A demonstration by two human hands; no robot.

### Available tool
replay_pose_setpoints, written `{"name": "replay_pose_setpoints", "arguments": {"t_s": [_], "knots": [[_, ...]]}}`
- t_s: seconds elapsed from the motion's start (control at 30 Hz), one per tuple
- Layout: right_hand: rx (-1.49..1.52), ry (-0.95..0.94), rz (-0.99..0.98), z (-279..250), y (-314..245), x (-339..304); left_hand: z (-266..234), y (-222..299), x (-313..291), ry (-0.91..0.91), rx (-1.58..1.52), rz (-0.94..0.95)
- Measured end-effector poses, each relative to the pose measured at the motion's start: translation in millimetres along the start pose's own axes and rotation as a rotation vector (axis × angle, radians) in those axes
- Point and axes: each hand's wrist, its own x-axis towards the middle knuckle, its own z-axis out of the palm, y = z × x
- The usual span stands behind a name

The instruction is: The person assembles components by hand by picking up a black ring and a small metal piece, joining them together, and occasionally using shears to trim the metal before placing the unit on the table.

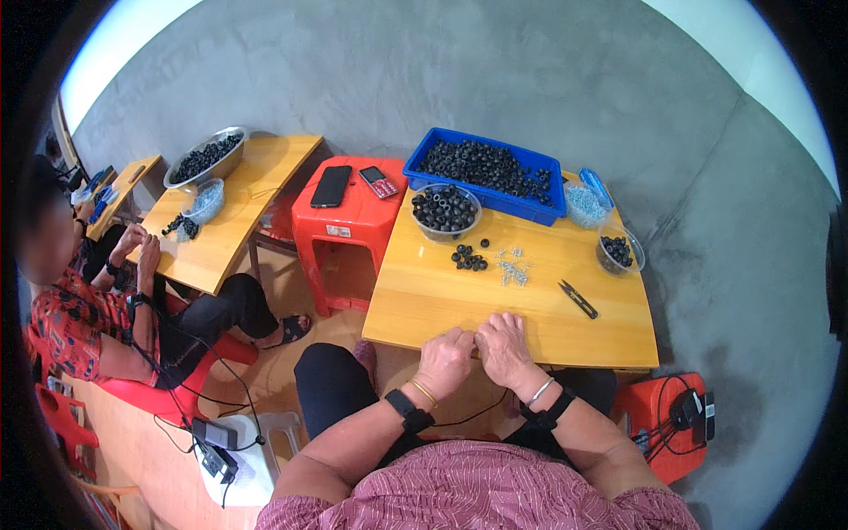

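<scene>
On the yellow wooden table (424, 309) are set a blue tray (521, 209), a clear bowl (442, 237) and a smaller tub (607, 263), all filled with black pieces, and a tub of pale-blue bits (586, 224), while loose black pieces (468, 258), silvery bits (513, 273) and black snips (579, 299) are laid directly on the wood.

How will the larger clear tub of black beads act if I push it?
The tub looks like thin plastic, so its wall may flex. Its black beads reach near the rim, so jolting could spill them.
</scene>
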Motion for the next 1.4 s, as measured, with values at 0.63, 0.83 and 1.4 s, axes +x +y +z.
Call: {"name": "replay_pose_setpoints", "arguments": {"t_s": [0.63,0.83,1.4], "knots": [[-0.018,0.06,-0.017,2.6,0.8,-1.0,5.8,-11.7,3.7,0.104,-0.034,0.164],[-0.015,-0.001,-0.002,3.3,1.9,4.2,7.7,-15.6,6.4,0.092,-0.033,0.142],[-0.054,-0.066,-0.014,-2.8,-7.6,12.2,-0.8,-13.3,1.7,0.153,-0.054,0.089]]}}
